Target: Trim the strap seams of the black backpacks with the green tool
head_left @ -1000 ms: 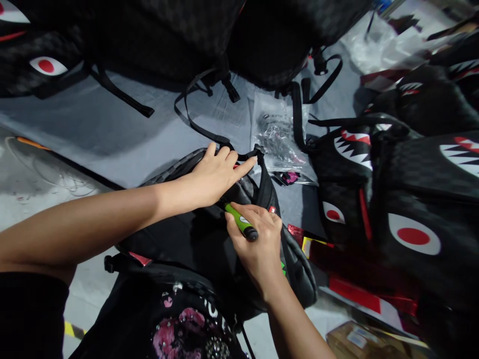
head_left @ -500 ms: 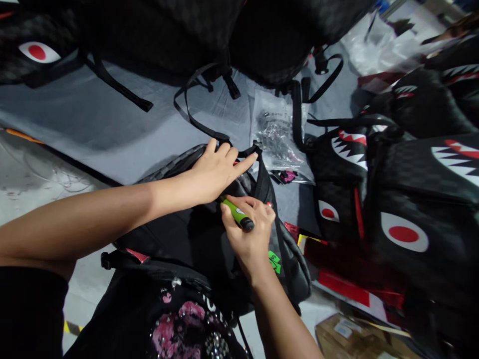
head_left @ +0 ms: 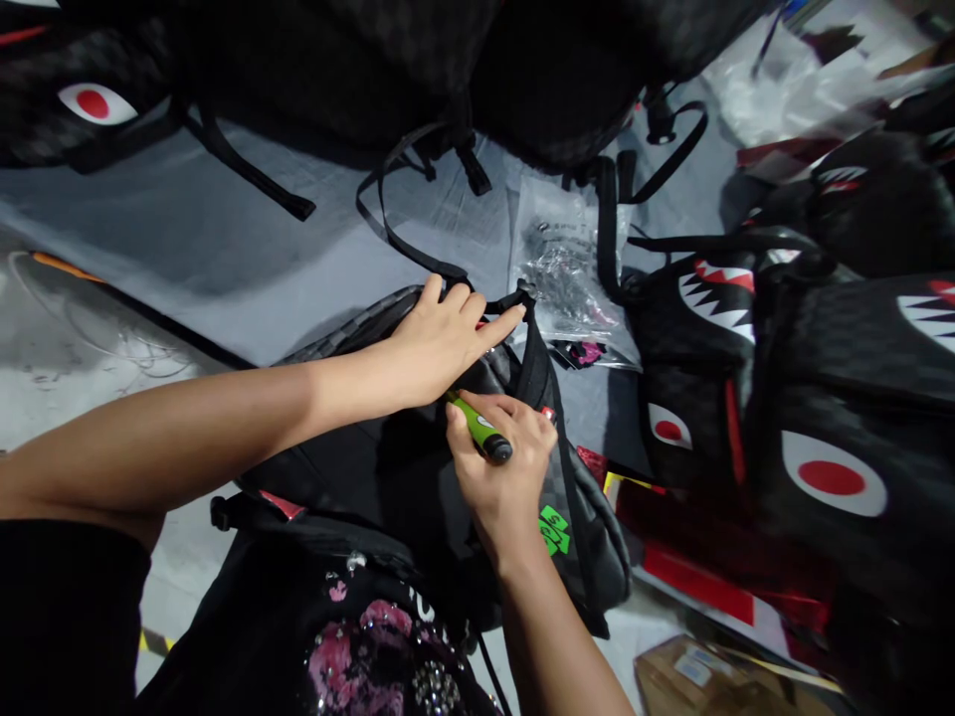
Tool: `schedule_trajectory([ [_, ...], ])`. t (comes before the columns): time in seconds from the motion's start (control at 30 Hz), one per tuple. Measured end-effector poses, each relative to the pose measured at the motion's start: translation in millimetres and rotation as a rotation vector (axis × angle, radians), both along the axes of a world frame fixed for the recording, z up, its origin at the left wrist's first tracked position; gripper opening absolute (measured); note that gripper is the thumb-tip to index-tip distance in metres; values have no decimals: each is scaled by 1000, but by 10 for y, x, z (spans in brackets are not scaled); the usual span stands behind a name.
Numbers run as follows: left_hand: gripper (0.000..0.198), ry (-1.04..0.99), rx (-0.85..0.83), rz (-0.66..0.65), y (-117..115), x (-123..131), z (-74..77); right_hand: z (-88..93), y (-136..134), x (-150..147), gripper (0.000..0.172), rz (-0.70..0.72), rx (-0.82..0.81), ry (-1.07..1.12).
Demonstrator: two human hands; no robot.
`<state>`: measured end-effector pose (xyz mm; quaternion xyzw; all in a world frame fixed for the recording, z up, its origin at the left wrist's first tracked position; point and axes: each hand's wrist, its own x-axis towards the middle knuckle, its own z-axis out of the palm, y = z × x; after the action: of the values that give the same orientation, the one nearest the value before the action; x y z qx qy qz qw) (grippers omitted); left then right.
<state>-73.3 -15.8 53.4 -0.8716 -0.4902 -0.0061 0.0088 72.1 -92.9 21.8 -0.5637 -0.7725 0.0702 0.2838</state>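
A black checkered backpack (head_left: 388,452) lies tilted across the near edge of the table, against my body. My left hand (head_left: 442,343) is pressed on its upper part; the index finger stretches toward a strap buckle, the other fingers bend over the fabric, and the thumb is hidden. Just below it, my right hand (head_left: 507,457) grips a thick green marker (head_left: 478,426) with a black end. Its far tip points up and left at the bag, close under my left palm, and cannot be made out. A green printed patch (head_left: 553,530) shows on the bag's side.
Several black backpacks with shark eyes and teeth stand along the back and right, one backpack (head_left: 693,358) close by. A clear plastic bag (head_left: 567,268) lies on the grey table cover (head_left: 298,268). Loose straps hang across it. A cardboard box (head_left: 693,676) is at lower right.
The whole view has shifted slightly, so things appear a little farther right. Both hands keep nearly the same places on the backpack, and the marker stays in my right hand.
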Motion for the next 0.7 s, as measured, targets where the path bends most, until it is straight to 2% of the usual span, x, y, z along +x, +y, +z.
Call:
schedule_trajectory([
  [0.27,75,7,-9,-12,-7,-1,19,12,-49,140,25,-25,21,-50],
  [0.43,69,-11,2,-10,-10,-6,11,-11,10,81,24,47,11,18],
  [0.6,70,-18,0,-16,2,-10,-2,16,-4,66,22,-8,15,-50],
  [0.7,70,-18,7,-12,9,-9,-13,19,6,58,23,38,4,-9],
])
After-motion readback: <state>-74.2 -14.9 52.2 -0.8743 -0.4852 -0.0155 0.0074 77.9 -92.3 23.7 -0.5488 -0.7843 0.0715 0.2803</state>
